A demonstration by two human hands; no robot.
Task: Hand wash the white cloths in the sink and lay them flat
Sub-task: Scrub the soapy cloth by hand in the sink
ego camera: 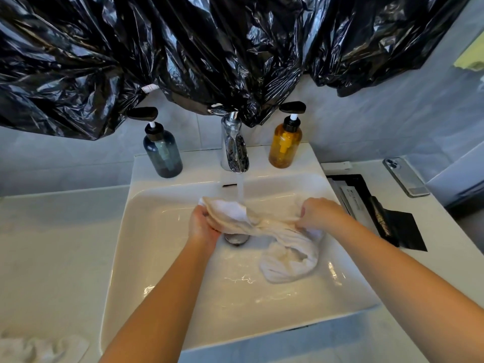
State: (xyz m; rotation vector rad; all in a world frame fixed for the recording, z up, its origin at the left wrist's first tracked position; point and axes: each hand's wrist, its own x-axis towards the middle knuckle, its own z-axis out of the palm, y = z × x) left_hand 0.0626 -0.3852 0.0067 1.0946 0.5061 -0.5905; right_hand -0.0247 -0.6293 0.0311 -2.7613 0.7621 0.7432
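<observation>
A person rinses a white cloth [262, 224] under a running tap [234, 150] at a bathroom sink [117, 231]. The left hand [203, 224] grips one bunched end with its fingers curled beneath it, and the right hand [318, 213] pinches the other end. The fabric between them sags just above the drain [237, 238], and the stream of water [240, 191] strikes it close to the left hand. A sodden white bundle [288, 262] lies in the basin below the right hand. It cannot be told whether this is the tail of the same cloth or a second one. A crumpled cloth [39, 349] sits on the worktop [52, 244] at lower left, not laid flat.

The washing looks to be at mid-course, and several things could go wrong from here. With the tap running, slack fabric or the bundle could settle over the drain and the basin would fill. Water hitting a cloth pulled taut may spray over the rim towards the phone [406, 176], which lies on the worktop to the right. A cloth lifted out unwrung would stream across the worktop. A wide swing while lifting could also knock the blue bottle [163, 153] or the amber bottle [285, 145] beside the tap.
</observation>
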